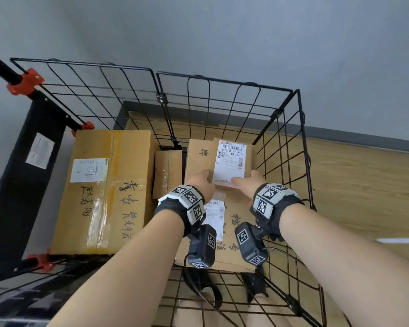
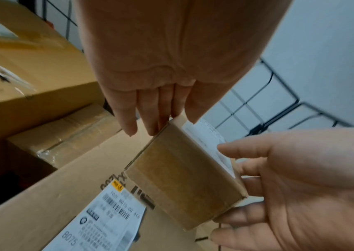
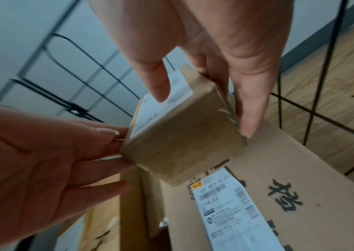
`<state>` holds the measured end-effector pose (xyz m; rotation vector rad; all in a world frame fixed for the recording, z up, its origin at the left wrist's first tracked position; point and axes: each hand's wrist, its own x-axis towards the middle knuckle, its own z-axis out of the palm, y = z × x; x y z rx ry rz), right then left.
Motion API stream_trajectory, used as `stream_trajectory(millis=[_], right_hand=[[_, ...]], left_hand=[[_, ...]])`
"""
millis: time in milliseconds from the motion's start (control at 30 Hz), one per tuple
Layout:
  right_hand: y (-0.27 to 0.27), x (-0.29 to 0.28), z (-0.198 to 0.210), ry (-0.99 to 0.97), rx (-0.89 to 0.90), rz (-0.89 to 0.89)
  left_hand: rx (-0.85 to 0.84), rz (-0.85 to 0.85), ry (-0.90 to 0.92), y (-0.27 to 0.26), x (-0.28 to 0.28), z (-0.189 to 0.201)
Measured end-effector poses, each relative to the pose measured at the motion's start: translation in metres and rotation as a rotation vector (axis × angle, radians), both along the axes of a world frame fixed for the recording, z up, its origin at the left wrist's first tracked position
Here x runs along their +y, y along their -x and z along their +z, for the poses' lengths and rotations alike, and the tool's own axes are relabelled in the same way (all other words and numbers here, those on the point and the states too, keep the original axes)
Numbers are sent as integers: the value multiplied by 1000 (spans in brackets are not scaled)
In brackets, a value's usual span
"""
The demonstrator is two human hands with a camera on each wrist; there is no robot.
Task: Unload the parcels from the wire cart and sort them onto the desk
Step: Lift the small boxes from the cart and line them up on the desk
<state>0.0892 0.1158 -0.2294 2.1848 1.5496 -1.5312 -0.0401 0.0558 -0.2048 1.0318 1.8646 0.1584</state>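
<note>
both hands are down inside the black wire cart (image 1: 224, 90). the left hand (image 1: 202, 181) and the right hand (image 1: 247, 182) pinch a small brown cardboard parcel with a white shipping label (image 1: 229, 161) from opposite sides, thumbs on the label, fingers down the sides — probably so it lifts level off the wide flat cardboard box with black handwriting (image 1: 234, 223) under it. a big yellowish taped cardboard carton (image 1: 104, 190) sits to the left. further out there's a wood-grain floor (image 1: 364, 180) and a plain grey wall (image 1: 222, 31) — no desk in view.
</note>
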Motion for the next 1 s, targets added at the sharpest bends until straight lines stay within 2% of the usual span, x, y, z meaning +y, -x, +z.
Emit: stream_trajectory(millis=[233, 367, 600, 733, 867, 1000], right_hand=[[18, -21, 89, -68, 165, 63], [24, -35, 145, -77, 328, 118], [21, -79, 235, -148, 561, 419], [26, -124, 274, -147, 642, 605], [33, -197, 315, -82, 778, 779], [38, -271, 331, 8, 883, 910]], left_hand=[[40, 199, -165, 10, -35, 95], [130, 364, -232, 4, -62, 154], [271, 778, -380, -40, -138, 240], [393, 933, -476, -63, -197, 283], [517, 1135, -507, -82, -269, 316], [617, 1302, -524, -94, -342, 334]])
